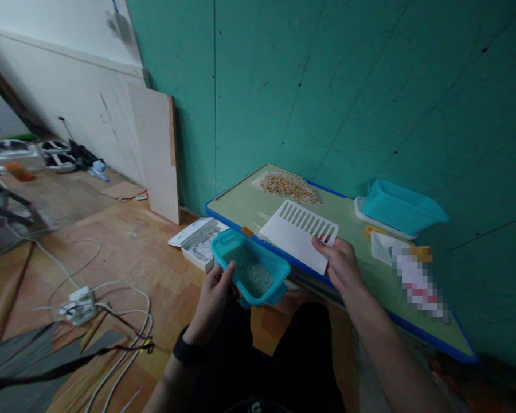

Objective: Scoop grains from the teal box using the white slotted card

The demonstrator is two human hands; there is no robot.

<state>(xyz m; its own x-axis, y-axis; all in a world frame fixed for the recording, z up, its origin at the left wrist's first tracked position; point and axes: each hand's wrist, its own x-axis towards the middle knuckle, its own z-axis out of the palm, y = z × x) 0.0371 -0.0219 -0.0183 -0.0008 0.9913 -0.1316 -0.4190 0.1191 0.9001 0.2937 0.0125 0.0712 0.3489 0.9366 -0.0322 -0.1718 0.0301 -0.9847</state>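
My left hand grips the near left rim of a teal plastic tub, held just off the table's front edge. Pale, fine grains cover the tub's bottom. In my right hand is a flat white plastic scraper with a row of slots along its far end. Its left edge lies near the tabletop's front rim, beside a few scattered pale grains. Farther back on the pale green, blue-edged table is a pile of yellow kernels mixed with whitish grains.
A second teal tub stands on a white base at the table's back right, near a yellow-handled item and a blurred-out packet. An open white box sits left below the table. A board leans on the wall; cables and a power strip lie on the floor.
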